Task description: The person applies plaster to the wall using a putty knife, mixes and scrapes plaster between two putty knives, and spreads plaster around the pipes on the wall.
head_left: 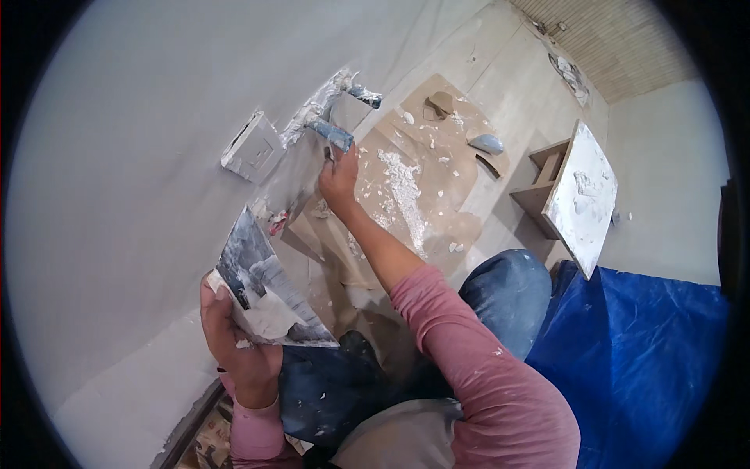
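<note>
My right hand (340,180) grips a blue-handled plastering tool (334,134) against a rough strip of white plaster (316,102) on the grey wall. A second small blue piece (367,98) is at the strip's upper end, its kind unclear. Left of the strip sits a white switch plate (251,148), smeared with white. Low in view, my left hand (238,336) holds a square plastering board (262,273) by its edge, streaked grey with a lump of white compound on it.
Splattered brown paper (469,215) covers part of the floor, with scraps and a curved pale piece (484,143). A small wooden stand (582,187) with a white-coated top stands right. A blue tarp (641,352) lies lower right. My bent knee (508,289) is beside it.
</note>
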A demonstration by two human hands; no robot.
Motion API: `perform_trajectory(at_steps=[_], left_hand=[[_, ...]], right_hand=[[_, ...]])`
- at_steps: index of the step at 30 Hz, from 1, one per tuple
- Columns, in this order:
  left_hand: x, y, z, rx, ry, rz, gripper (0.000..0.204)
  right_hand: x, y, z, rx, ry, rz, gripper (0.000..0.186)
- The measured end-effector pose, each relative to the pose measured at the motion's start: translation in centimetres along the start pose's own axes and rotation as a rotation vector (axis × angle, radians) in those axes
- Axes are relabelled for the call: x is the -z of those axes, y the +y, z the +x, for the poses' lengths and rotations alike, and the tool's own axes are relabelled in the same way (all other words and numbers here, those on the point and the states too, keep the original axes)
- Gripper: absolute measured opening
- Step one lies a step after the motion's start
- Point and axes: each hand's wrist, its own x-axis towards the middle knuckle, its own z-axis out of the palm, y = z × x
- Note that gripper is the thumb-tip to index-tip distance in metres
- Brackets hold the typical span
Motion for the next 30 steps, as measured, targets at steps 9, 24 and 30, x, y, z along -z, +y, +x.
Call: perform_trajectory(at_steps=[9,24,30], left_hand=[[1.1,-0.3,0.2,-0.037,-0.043,-0.025,0.032],[1.2,-0.1,0.2,-0.053,-0.069,-0.059,0.028],[1.7,0.0,0.3,-0.07,-0.066,-0.056,0.027]], right_hand=[[3.0,2.0,6.8,-0.134,0.164,0.029,0.059],[3.4,2.3,4.3,-0.04,-0.03,0.028,0.061],[4.0,1.0,8.5,-0.052,0.092,0.036,0.058]])
